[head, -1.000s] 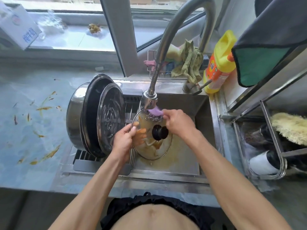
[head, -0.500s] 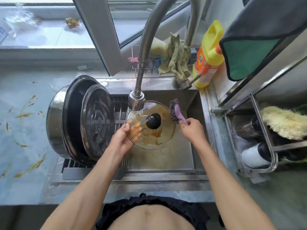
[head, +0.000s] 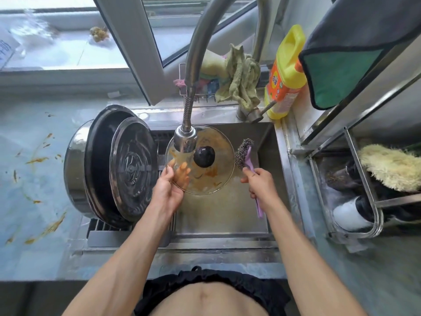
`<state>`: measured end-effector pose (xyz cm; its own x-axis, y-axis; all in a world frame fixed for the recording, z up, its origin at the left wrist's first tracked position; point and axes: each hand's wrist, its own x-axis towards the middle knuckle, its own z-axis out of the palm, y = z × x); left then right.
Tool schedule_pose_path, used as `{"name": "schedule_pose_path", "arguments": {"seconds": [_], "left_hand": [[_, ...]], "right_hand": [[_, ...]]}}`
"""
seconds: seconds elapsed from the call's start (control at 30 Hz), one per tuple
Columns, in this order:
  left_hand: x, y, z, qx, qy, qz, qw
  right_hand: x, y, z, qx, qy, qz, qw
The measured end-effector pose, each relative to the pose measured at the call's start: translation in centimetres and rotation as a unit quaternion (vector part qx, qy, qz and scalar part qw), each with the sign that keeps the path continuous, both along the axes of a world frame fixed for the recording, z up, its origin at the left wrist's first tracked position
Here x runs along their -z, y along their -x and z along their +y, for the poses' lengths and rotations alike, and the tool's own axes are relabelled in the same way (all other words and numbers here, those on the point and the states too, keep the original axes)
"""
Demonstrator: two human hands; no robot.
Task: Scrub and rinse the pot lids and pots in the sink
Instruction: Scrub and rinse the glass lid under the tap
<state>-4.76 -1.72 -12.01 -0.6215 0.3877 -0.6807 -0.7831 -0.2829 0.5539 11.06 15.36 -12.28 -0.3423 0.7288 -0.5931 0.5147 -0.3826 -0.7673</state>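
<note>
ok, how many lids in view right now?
2. A glass lid held by the left hand under the faucet, and a metal lid leaning in the pot on the left. Others may be hidden.

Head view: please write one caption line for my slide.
Left hand holds stained glass lid under faucet; right hand holds scrub brush.

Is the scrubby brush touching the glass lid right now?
Apart. The head view shows bare sink wall between the brush and the lid's right rim. The right hand holds the brush off to the side.
</note>
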Motion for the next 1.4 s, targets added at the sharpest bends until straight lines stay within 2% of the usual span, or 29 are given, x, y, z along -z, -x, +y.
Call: {"name": "schedule_pose_path", "arguments": {"seconds": [0.17,0.23,0.37,0.43,0.53,0.67,0.77,0.87,0.97,1.03,1.1,1.13,1.2,1.27,1.3,1.33,1.37,1.4], "left_hand": [[-0.3,0.3,-0.8,-0.024,0.001,0.003,1.000],[-0.2,0.1,-1.1,-0.035,0.013,0.003,0.999],[-0.4,-0.3,-1.5,-0.055,0.047,0.026,0.997],[-0.5,-0.5,-1.5,-0.057,0.062,0.046,0.995],[-0.5,-0.9,-1.3,-0.045,0.086,0.075,0.992],[-1.0,-1.2,-1.8,-0.032,0.115,0.108,0.987],[-1.4,-1.4,-2.2,0.016,0.123,0.165,0.978],[-1.7,-1.8,-1.9,0.114,0.155,0.312,0.930],[-1.6,-2.0,-1.2,0.222,0.189,0.446,0.846],[-1.1,-1.9,-0.8,0.281,0.206,0.568,0.746],[-0.2,-2.0,-0.5,0.320,0.173,0.702,0.613],[0.2,-2.0,-0.5,0.331,0.153,0.745,0.559],[0.6,-1.7,-0.5,0.336,0.145,0.793,0.486],[0.8,-1.7,-0.8,0.335,0.167,0.805,0.461],[0.8,-1.9,-1.0,0.332,0.179,0.800,0.467],[0.8,-2.2,-1.2,0.332,0.202,0.782,0.487],[0.7,-2.6,-1.3,0.330,0.224,0.749,0.529],[0.5,-2.8,-1.4,0.326,0.247,0.691,0.596]], "right_hand": [[0.0,0.5,-0.7,-0.036,-0.027,-0.010,0.999],[-0.7,0.6,-1.1,-0.082,-0.095,-0.030,0.992],[-3.0,0.9,-2.8,-0.204,-0.292,-0.032,0.934],[-3.9,1.5,-4.0,-0.255,-0.344,-0.035,0.903],[-4.5,2.7,-4.7,-0.306,-0.386,-0.087,0.866],[-4.6,3.3,-2.3,-0.272,-0.354,-0.152,0.882],[-4.4,2.6,-0.6,-0.233,-0.281,-0.121,0.923],[-4.4,1.8,0.1,-0.084,-0.078,-0.005,0.993],[-4.9,1.2,0.5,0.020,0.072,0.025,0.997],[-4.9,0.9,0.6,0.042,0.122,0.032,0.991],[-4.6,0.5,0.3,0.055,0.144,0.041,0.987],[-4.3,0.4,0.0,0.060,0.153,0.040,0.986],[-3.3,0.1,-0.5,0.074,0.162,0.029,0.984],[-2.3,0.0,-0.9,0.095,0.181,0.032,0.978],[-2.0,-0.1,-1.1,0.106,0.186,0.037,0.976],[-1.9,-0.2,-1.3,0.116,0.187,0.039,0.975],[-1.7,-0.3,-1.4,0.127,0.185,0.040,0.974],[-1.6,-0.3,-1.5,0.138,0.183,0.044,0.972]]}}
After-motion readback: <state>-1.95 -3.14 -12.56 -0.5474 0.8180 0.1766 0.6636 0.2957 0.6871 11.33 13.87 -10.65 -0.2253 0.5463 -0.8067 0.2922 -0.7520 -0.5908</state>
